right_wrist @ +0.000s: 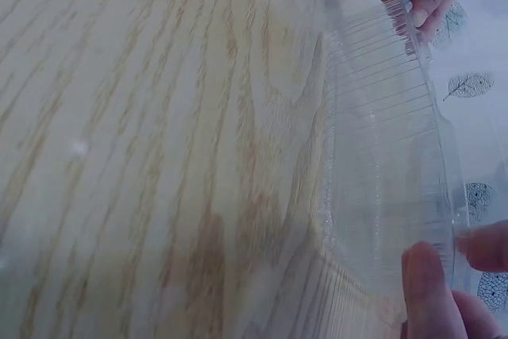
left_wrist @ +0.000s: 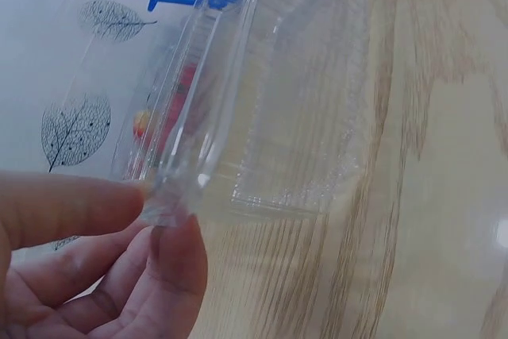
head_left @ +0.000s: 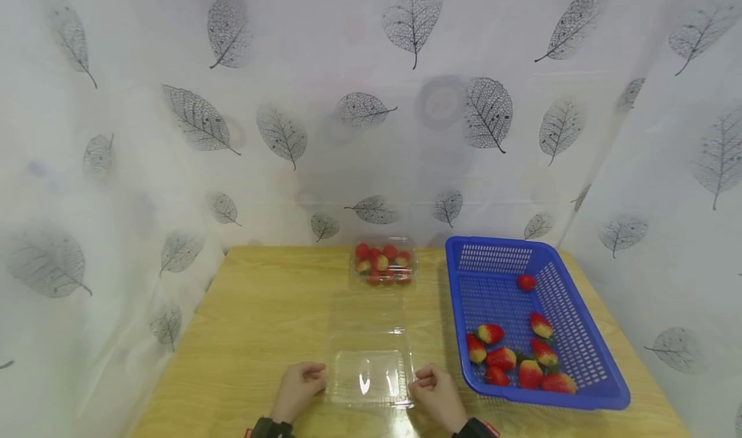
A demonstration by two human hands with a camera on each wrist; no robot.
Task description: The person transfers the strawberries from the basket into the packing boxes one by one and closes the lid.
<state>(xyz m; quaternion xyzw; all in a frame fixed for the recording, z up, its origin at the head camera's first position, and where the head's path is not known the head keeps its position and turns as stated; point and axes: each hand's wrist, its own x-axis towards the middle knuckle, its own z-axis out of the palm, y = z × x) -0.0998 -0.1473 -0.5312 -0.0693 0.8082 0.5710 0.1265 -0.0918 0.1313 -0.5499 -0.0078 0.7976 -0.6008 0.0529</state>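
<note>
An unfilled clear plastic clamshell box (head_left: 371, 379) sits near the front of the table, its lid (head_left: 366, 312) folded back on the far side. My left hand (head_left: 298, 390) pinches the box's left rim between thumb and index finger, as the left wrist view confirms with the hand (left_wrist: 95, 267) close up. On the opposite side my right hand (head_left: 438, 396) grips the right rim; in the right wrist view its thumb (right_wrist: 429, 291) presses the ribbed wall. The box's underside is hidden from the head view.
Behind the lid stands a clear box of strawberries (head_left: 382, 264). To the right lies a blue plastic basket (head_left: 455, 296) with several loose strawberries (head_left: 501, 359). The wooden table (head_left: 249, 322) meets a white leaf-print curtain (head_left: 324, 187) at the back and sides.
</note>
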